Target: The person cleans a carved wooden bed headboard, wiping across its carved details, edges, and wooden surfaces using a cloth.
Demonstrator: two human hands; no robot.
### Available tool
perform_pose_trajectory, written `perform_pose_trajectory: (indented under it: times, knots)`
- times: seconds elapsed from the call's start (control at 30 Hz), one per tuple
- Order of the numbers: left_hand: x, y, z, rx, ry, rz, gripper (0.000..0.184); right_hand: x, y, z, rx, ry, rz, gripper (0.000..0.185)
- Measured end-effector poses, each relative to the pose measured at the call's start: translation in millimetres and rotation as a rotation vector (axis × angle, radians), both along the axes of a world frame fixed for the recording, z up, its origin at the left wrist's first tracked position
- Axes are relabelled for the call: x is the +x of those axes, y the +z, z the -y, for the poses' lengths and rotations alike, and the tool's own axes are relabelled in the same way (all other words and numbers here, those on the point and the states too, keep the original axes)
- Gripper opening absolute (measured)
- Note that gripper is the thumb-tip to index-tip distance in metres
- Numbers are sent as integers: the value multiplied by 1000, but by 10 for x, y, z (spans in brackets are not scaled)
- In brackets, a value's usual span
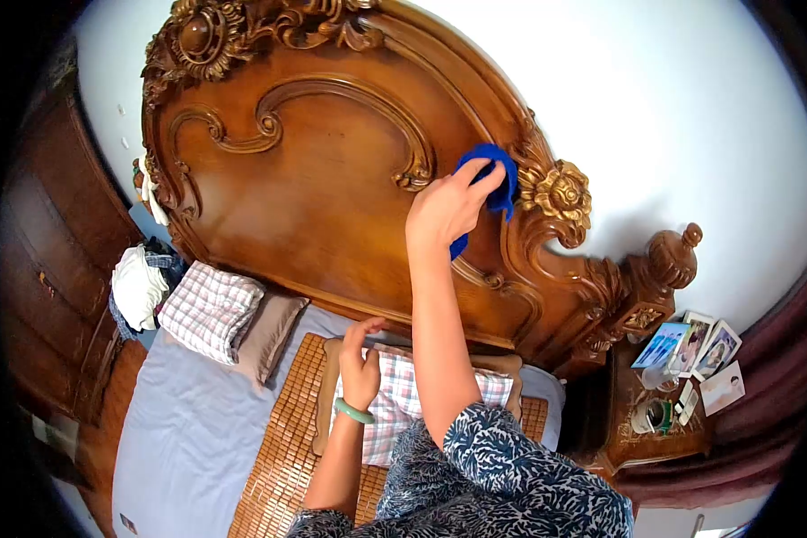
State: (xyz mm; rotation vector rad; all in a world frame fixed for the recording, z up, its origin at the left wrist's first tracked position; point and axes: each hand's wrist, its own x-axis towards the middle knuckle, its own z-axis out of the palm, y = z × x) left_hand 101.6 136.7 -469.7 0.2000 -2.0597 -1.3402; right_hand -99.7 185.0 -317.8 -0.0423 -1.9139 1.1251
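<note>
My right hand (451, 204) presses a blue cloth (502, 176) against the carved wooden headboard (323, 188), at the right part of its raised frame, just left of a gold carved flower (560, 191). Part of the cloth shows above the fingers and a bit below the palm. Lower down, my left hand (361, 360), with a green bangle at the wrist, hovers over the pillow area with its fingers apart and nothing in them.
Checked pillows (211, 309) and a bamboo mat (282, 439) lie on the blue bed sheet (184, 421). A nightstand (623, 435) at the right bears photos (715, 350) and a jar. White clothes (139, 287) are piled at the left. A dark wardrobe (58, 242) stands far left.
</note>
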Motion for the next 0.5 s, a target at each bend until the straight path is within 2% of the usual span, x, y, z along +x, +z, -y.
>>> perform_pose_trajectory:
  times: [0.2, 0.33, 0.37, 0.5]
  knots:
    - [144, -49, 77, 90, 23, 35, 57, -91, 461, 81, 199, 52, -57, 54]
    - [131, -69, 57, 67, 19, 0, 54, -189, 711, 227, 372, 59, -109, 43]
    - [108, -91, 38, 67, 18, -23, 53, -226, 782, 288, 424, 33, -199, 46]
    - [84, -40, -89, 88, -18, -15, 50, -237, 1067, 460, 600, 13, -245, 47]
